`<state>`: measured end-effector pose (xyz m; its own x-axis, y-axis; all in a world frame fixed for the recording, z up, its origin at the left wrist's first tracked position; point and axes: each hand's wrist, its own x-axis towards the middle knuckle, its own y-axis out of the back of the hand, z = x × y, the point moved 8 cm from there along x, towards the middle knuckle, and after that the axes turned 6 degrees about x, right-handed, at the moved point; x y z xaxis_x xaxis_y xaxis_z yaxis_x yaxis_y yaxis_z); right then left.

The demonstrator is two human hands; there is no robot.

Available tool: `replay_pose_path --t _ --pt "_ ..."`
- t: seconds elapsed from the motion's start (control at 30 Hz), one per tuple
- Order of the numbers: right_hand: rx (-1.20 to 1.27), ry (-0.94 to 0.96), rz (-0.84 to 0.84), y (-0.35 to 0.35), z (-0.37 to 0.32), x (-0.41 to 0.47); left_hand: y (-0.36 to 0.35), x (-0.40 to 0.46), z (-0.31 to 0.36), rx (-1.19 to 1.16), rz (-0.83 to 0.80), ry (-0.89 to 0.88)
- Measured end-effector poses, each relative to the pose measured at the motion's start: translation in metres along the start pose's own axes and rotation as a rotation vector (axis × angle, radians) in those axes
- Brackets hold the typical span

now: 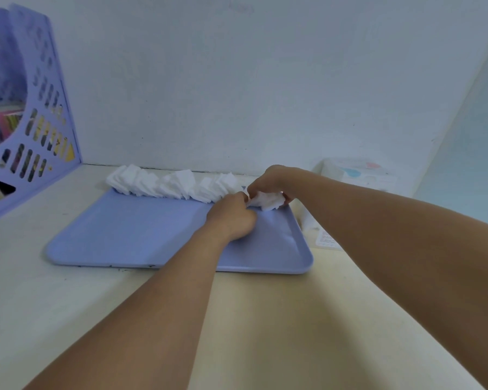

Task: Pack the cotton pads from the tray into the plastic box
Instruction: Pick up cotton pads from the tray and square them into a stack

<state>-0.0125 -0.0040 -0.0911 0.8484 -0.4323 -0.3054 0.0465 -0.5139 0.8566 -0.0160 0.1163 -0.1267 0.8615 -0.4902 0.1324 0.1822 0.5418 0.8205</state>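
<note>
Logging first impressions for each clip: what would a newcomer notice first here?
Both hands, the left hand and the right hand, meet over a bunch of white cotton pads at the far right corner of the blue tray. A row of cotton pads lines the tray's far edge.

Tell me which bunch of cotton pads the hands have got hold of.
The small bunch of cotton pads at the tray's far right corner, gripped between the left hand and right hand. The long row of pads along the far edge lies untouched.
</note>
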Motion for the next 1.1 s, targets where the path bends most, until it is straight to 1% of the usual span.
replay_pose_path --t 0.03,0.1,0.2,0.27,0.3,0.33,0.37,0.43,0.47,0.53,0.63,0.7,0.8,0.87,1.0,1.1 --pt "-0.013 -0.006 -0.022 -0.001 0.002 -0.001 0.0 0.0 -0.001 -0.022 0.009 0.007" --pt "0.031 0.008 -0.005 0.005 0.004 -0.006 0.001 0.0 -0.004 -0.076 0.033 0.033" --pt "0.142 0.08 0.125 0.03 0.005 -0.023 0.002 0.0 -0.008 -0.143 0.064 0.064" --pt "0.272 0.163 0.192 0.043 0.006 -0.035 0.007 -0.001 -0.006 -0.22 0.099 0.083" --pt "0.393 0.208 0.189 0.046 0.008 -0.041 0.012 -0.001 -0.004 -0.307 0.132 0.107" --pt "0.529 0.254 0.164 0.045 0.01 -0.047 0.018 -0.003 -0.004 -0.449 0.156 0.145" --pt "0.658 0.299 0.125 0.042 0.012 -0.053 0.02 -0.008 -0.001 -0.644 0.149 0.187" --pt "0.826 0.396 0.057 0.033 0.013 -0.066 0.017 -0.023 0.01 -1.04 0.007 0.258" --pt "0.876 0.437 0.06 0.03 0.016 -0.072 0.018 -0.031 0.02 -1.119 -0.075 0.241" --pt "0.958 0.495 0.12 0.025 0.022 -0.079 0.023 -0.042 0.032 -1.109 -0.154 0.164" --pt "1.025 0.579 0.162 0.022 0.031 -0.091 0.039 -0.052 0.036 -1.039 -0.131 0.074" --pt "1.002 0.629 0.144 0.021 0.034 -0.099 0.049 -0.055 0.034 -0.987 -0.15 0.026" --pt "0.994 0.633 0.048 0.015 0.037 -0.102 0.055 -0.061 0.032 -0.91 -0.24 -0.022" --pt "0.944 0.629 -0.001 0.009 0.036 -0.101 0.053 -0.066 0.025 -0.844 -0.241 -0.009" --pt "0.885 0.59 -0.086 -0.007 0.033 -0.099 0.046 -0.072 0.003 -0.867 -0.171 0.062" --pt "0.825 0.526 -0.102 -0.019 0.032 -0.098 0.043 -0.075 -0.009 -0.742 -0.179 0.064"
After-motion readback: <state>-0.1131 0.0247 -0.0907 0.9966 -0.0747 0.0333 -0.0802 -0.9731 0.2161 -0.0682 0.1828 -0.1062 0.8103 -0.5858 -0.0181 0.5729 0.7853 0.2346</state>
